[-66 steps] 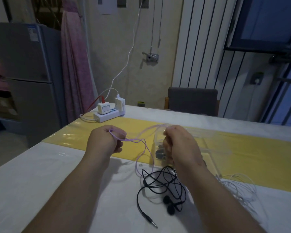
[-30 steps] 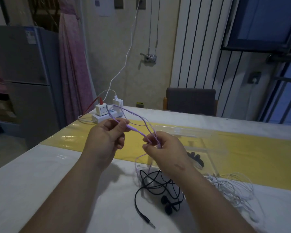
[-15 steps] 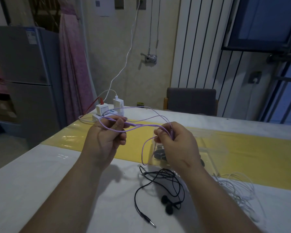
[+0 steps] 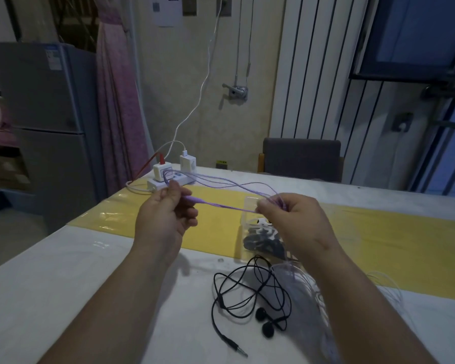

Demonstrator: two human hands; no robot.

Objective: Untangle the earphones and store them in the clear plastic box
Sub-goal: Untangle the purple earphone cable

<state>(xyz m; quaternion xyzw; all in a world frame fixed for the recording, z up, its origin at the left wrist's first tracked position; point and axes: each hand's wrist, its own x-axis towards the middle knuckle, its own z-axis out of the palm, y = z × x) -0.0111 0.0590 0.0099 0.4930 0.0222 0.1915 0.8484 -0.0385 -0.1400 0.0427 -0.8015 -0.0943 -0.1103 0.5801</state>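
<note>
Left hand (image 4: 166,218) and right hand (image 4: 296,219) each pinch the purple earphones (image 4: 221,205), looped taut between them; even, loose coils should fit the clear plastic box (image 4: 248,206).

One view only, worn on the person's head: wide-angle, facing forward and tilted down over the table (image 4: 63,285). It's close in, with left hand (image 4: 166,216), right hand (image 4: 294,222) and the purple earphones (image 4: 226,204) between them mid-frame, far wall (image 4: 168,101) beyond.

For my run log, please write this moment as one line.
left hand: pinches purple earphones | right hand: grips purple earphones, cord stretched between | black earphones: tangled on table | clear box: dark items inside
</note>
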